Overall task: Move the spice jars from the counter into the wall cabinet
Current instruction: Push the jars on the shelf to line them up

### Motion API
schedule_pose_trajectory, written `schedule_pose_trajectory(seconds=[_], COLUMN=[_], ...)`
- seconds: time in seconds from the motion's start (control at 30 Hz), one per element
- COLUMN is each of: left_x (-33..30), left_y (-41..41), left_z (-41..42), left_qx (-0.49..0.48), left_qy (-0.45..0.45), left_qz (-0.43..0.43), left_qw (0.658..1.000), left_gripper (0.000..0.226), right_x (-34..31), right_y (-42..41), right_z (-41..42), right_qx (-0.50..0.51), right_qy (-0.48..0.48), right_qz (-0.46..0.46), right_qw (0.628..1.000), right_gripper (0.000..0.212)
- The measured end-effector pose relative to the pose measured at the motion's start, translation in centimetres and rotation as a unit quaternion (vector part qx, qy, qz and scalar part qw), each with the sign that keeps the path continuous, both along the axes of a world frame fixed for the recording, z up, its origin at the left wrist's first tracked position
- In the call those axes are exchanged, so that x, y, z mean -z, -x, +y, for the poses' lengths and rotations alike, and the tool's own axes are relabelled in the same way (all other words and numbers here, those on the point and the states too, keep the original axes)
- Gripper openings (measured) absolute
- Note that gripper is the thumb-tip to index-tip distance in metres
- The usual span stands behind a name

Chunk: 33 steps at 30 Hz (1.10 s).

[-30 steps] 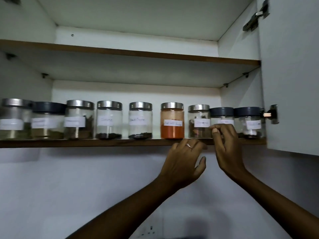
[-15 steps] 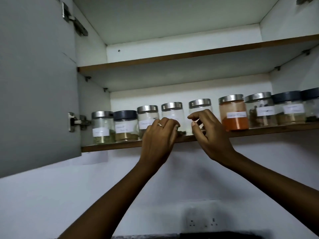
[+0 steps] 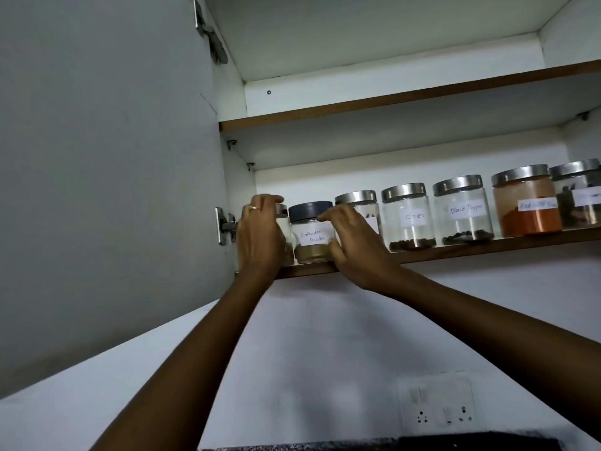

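Note:
A row of labelled glass spice jars stands on the lower shelf [image 3: 487, 246] of the open wall cabinet. My left hand [image 3: 260, 236] wraps over the leftmost silver-lidded jar [image 3: 283, 222] and hides most of it. Beside it is the black-lidded coriander powder jar [image 3: 312, 237]. My right hand [image 3: 354, 245] curls against that jar's right side, with the index fingertip at the lid and the thumb low on the glass. This hand covers the front of the third jar [image 3: 356, 197]. Further right stand the cloves jar [image 3: 408, 218], the black pepper jar [image 3: 463, 211] and an orange powder jar [image 3: 527, 209].
The left cabinet door [image 3: 97, 190] hangs open close to my left hand, its hinge [image 3: 224, 226] right at the shelf end. The upper shelf [image 3: 390, 99] holds nothing I can see. A wall socket [image 3: 435, 408] sits below on the white wall.
Both hands have travelled left along the row, from the right end past the middle jars to the two leftmost jars. My view has swung left, and the left door has come into sight.

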<state>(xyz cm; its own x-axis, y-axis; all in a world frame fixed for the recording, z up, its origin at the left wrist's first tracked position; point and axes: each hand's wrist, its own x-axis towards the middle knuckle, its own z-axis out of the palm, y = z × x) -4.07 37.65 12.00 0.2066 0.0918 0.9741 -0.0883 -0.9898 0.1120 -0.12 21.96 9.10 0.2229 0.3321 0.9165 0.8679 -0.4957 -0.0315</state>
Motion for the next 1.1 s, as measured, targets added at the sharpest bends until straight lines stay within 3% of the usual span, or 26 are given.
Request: schedule_pose_trajectory(seconds=[0.17, 0.4, 0.77, 1.1], left_x=[-3.1, -5.2, -6.0, -7.2], left_y=[-0.6, -2.2, -4.2, -8.1], left_z=[3.3, 5.0, 6.3, 6.9], left_qx=[0.001, -0.069, -0.063, -0.136], left_qy=[0.012, -0.099, -0.11, -0.15], left_qz=[0.099, 0.267, 0.296, 0.327], left_qw=[0.995, 0.956, 0.947, 0.923], left_gripper=[0.065, 0.068, 0.059, 0.05], right_x=[-3.6, -6.9, -6.7, -6.7], right_y=[-0.9, -2.6, -5.3, -8.1], right_z=[1.6, 3.2, 5.2, 8.0], right_qx=[0.022, 0.12, 0.158, 0.206], right_qy=[0.052, 0.193, 0.224, 0.237], right_qz=[0.012, 0.048, 0.022, 0.039], right_qw=[0.998, 0.973, 0.961, 0.949], right_gripper=[0.059, 0.072, 0.053, 0.044])
